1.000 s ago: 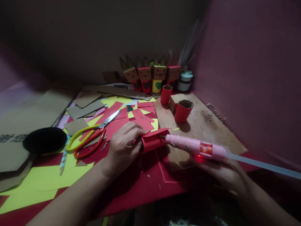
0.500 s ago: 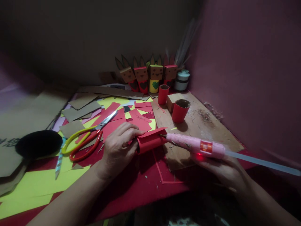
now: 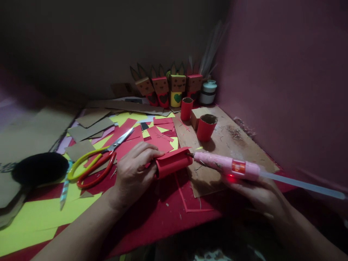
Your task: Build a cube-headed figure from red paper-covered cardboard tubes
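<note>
My left hand (image 3: 137, 168) grips the left end of a roll wrapped in red paper (image 3: 174, 164), held level above the table. One edge of the paper stands up along the top as a loose flap. In my right hand (image 3: 248, 190) is a pink glue gun (image 3: 217, 161), its red light lit and a clear glue stick (image 3: 301, 183) poking out of the back. The gun's dark nozzle is at the right end of the roll, by the flap; whether it touches the paper I cannot tell.
Scissors with yellow and red handles (image 3: 94, 165) lie left, beside a striped pencil (image 3: 64, 190) and scattered paper scraps. Two red tubes (image 3: 207, 128) and a cardboard box (image 3: 197, 116) stand on a cardboard sheet (image 3: 236, 148). Several eared box figures (image 3: 178, 87) line the back, near a pale jar (image 3: 208, 92).
The glue gun's nozzle has shifted slightly right, toward the end of the red roll. The whole scene sits a little further left as the view turned. Both hands keep their hold.
</note>
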`<state>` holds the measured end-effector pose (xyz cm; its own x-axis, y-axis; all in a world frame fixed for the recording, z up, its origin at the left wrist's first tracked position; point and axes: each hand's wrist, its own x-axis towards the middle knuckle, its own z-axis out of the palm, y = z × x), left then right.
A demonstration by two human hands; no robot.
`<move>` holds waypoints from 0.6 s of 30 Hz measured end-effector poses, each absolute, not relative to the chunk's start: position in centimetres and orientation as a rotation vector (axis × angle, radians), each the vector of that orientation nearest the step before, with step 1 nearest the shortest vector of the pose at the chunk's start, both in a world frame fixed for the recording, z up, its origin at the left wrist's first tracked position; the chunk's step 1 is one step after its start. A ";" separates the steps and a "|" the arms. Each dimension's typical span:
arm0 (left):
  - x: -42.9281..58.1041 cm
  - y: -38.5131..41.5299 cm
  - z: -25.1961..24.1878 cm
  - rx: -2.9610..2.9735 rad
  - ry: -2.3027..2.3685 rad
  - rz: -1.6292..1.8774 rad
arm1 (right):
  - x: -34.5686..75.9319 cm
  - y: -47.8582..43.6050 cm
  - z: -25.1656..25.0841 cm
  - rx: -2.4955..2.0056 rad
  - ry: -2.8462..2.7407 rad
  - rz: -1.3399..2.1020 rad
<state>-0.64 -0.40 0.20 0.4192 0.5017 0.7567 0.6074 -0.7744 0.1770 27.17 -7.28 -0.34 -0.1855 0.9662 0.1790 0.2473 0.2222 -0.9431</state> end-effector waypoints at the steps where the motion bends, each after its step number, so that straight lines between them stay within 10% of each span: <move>1: -0.7 -0.4 0.2 -2.539 -0.999 -1.289 | 27.1 -7.3 -0.3 -1.154 -1.617 1.033; 18: -0.8 -0.5 0.1 -2.556 -1.020 -1.293 | 27.2 -7.0 0.5 -1.052 -1.664 1.098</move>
<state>-0.79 -0.46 0.09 0.4148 0.5197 0.7469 0.6053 -0.7705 0.2000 27.19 -7.02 0.55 -0.2758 0.9398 0.2018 0.1839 0.2577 -0.9486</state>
